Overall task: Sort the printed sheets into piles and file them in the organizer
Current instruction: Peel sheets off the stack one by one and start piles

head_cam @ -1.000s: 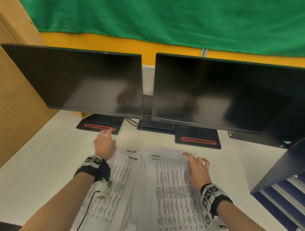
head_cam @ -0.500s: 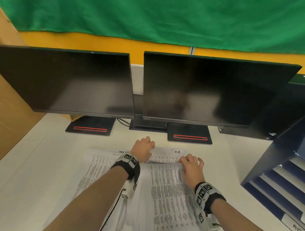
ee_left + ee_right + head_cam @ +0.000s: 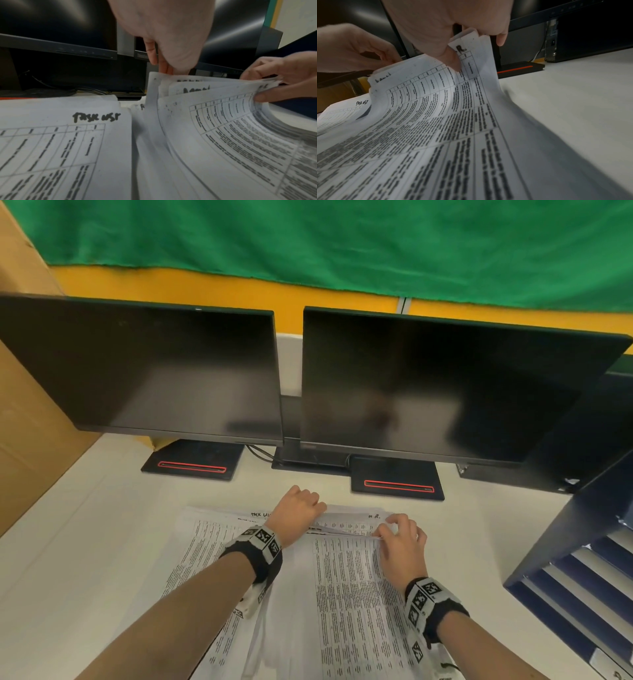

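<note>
Printed sheets (image 3: pixel 436 94), lifted corner in right hand (image 3: pixel 447 24), wrist-view only.

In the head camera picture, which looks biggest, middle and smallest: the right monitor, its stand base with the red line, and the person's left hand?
1. right monitor, by far the largest.
2. stand base.
3. left hand, smallest, though close to the base in apparent size and nearer the camera, so that ranking is unsure.

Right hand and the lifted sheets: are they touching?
Touching. The right wrist view shows the right hand pinching the raised far edge of the lifted sheets, thumb on the printed face, fingers behind.
</note>
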{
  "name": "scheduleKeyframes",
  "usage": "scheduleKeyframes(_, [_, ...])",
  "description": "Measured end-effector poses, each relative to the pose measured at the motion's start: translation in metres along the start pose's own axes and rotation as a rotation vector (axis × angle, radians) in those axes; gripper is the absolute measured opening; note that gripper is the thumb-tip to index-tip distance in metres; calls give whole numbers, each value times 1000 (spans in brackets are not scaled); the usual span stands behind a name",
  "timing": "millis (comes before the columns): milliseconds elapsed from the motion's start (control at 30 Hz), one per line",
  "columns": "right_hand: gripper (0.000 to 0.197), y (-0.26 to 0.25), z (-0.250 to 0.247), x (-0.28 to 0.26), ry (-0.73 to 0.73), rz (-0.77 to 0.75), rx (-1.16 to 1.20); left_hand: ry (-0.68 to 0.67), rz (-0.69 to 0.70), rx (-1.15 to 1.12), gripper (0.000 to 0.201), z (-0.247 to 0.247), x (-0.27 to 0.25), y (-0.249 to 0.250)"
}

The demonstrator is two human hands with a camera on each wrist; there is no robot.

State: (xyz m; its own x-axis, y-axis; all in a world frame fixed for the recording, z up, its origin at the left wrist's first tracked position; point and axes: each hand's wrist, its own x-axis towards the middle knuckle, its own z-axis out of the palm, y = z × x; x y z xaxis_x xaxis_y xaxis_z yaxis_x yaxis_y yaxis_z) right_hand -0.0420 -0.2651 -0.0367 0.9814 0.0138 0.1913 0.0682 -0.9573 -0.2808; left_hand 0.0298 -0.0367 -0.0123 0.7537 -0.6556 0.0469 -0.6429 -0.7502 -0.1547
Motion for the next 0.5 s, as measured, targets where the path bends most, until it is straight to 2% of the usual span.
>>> scheduleKeyframes(133, [25,-1,-1,2,-10,2,-21,77,20,-164,15,2,-8,8])
scheduleKeyframes(233, [23,-2,0,4,-66,-7,-1,-8,-34,-522,13,-3,-11,14])
scheduleKeyframes(300, [21,-3,-2,3,-112,-3,8,-46,-159,-799,19,-4,-10,12])
scheduleKeyframes(367, [19,-4,-5,3,-127,2,16,-12,-333,-940,19,-1,-5,5])
scheduleKeyframes(433, [18,-4,-6,3,-128,-11,18,-8,-538,-904,15,4,0,-4])
scheduleKeyframes(500, [18,-3,-6,3,-121,-34,26,-77,-680,-813,24,10,2,-16])
